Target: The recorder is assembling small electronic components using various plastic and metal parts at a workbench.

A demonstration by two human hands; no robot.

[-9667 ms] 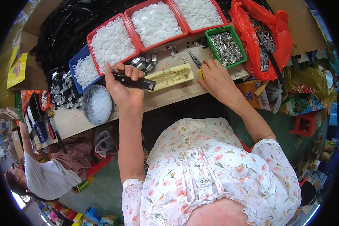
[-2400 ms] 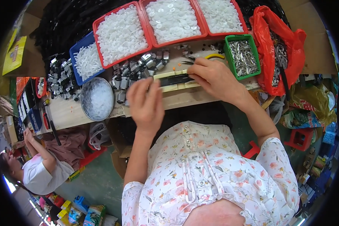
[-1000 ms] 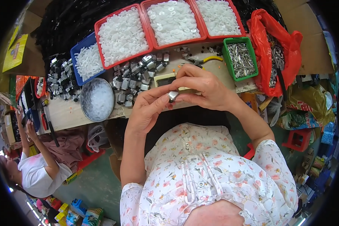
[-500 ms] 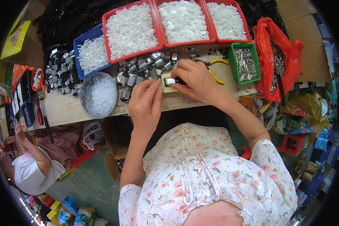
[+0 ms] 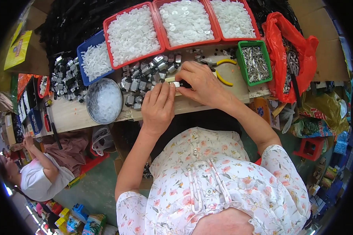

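Note:
My right hand (image 5: 203, 84) pinches a small silver-and-black motor-like part (image 5: 177, 84) at its black end, between thumb and bent fingers. The part lies at a cream block (image 5: 170, 79) on the wooden bench. On its left, my left hand (image 5: 159, 105) has its fingers pressed together, tips bent down at the block's near left edge. Whatever those fingertips may hold is hidden under them. Right behind both hands lies a loose pile of similar silver parts (image 5: 147, 71). Yellow-handled pliers (image 5: 217, 62) rest just beyond my right hand.
Red trays (image 5: 134, 35) of small white plastic pieces line the back. A blue tray (image 5: 95, 60) and a round metal bowl (image 5: 104, 100) stand left. At right are a green tray of metal pins (image 5: 256, 64) and a red bag (image 5: 290, 58). A person (image 5: 43, 176) sits far left.
My left hand has come down and turned, its fingers now laid together over the block's left side. The block and silver part are more covered. My right hand has barely moved.

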